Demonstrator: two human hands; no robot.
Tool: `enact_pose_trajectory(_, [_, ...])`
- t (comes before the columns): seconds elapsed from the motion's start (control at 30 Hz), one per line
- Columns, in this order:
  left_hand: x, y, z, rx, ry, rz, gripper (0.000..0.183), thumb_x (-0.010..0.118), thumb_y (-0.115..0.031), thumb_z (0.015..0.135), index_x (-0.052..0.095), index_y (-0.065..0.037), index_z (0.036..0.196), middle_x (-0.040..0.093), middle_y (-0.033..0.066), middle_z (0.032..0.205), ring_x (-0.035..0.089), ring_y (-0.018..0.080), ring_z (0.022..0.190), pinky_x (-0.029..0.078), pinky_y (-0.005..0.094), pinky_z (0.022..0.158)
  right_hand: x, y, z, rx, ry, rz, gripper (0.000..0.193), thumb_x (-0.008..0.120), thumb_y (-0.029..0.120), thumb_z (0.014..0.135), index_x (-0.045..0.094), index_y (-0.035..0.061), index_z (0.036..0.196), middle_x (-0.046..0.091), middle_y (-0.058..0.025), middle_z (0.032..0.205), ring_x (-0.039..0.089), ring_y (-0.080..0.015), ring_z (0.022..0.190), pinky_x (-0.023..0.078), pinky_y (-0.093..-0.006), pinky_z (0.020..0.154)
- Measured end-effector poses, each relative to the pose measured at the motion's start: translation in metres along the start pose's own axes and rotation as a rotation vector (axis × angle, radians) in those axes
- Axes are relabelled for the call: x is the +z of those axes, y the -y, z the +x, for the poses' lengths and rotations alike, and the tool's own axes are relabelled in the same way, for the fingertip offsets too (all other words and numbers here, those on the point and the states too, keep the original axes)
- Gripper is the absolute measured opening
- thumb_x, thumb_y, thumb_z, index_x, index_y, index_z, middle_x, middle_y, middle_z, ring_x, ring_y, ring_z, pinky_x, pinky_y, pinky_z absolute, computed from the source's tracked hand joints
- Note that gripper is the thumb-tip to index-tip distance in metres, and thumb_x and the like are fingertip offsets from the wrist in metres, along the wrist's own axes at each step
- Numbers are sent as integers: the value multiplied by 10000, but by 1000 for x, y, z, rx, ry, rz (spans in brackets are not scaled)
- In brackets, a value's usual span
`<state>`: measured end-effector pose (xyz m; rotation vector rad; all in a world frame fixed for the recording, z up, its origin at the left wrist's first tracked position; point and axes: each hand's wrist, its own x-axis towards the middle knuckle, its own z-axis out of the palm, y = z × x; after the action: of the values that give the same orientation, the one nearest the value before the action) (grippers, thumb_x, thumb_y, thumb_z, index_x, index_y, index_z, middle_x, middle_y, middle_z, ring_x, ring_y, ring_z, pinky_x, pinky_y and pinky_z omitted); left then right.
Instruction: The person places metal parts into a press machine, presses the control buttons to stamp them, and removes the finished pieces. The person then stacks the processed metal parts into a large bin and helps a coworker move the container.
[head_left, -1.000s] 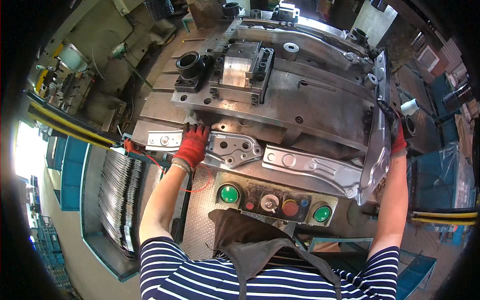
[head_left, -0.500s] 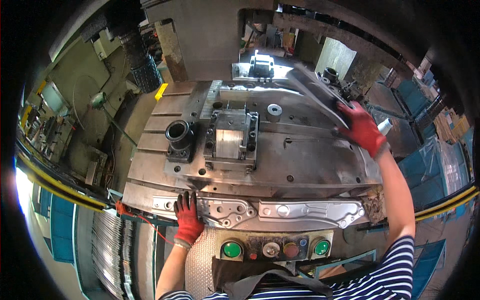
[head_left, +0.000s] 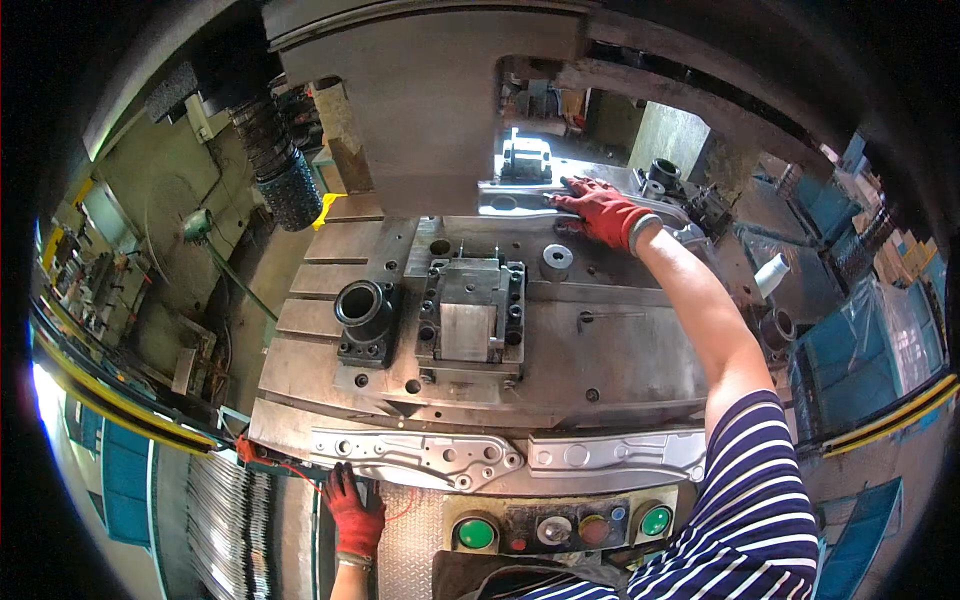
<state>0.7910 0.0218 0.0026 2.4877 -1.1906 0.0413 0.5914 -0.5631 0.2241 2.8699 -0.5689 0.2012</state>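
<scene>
My right hand [head_left: 603, 214], in a red glove with dark fingertips, reaches to the far side of the machine bed. Its fingers are stretched out on a long silver stamped metal bracket [head_left: 515, 203], covering its middle. That bracket lies beside a brightly lit block fixture [head_left: 526, 160]. My left hand [head_left: 354, 518], gloved alike, is at the front edge with fingers extended and slightly apart. Its fingertips are by the lower edge of a second metal bracket [head_left: 430, 455], pierced with round holes. To the right, a third bracket [head_left: 600, 455] is partly hidden by my striped sleeve.
A die block [head_left: 468, 320] and a black guide bushing [head_left: 361, 305] stand on the bed [head_left: 640, 350]. The press upper part [head_left: 420, 130] hangs above. A control panel with green buttons [head_left: 475, 533] sits in front. Stacked metal parts [head_left: 225, 510] stand at lower left.
My right hand has moved left and away with the bracket, which now lies by the far fixture. My left hand has drawn back toward me from the front bracket. The view has shifted slightly.
</scene>
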Motion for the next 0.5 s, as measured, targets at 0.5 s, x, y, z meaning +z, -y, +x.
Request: enact_pose_trajectory(0.5, [151, -12, -111, -242, 569, -738, 733, 780, -151, 700, 427, 40, 1313, 580, 163, 1215, 575, 248, 1067, 447, 339, 932, 53, 210, -506, 1071, -650, 632, 583, 625, 125, 829, 412, 6, 1358, 412, -228, 1392, 386, -376, 1300, 299, -422, 1085])
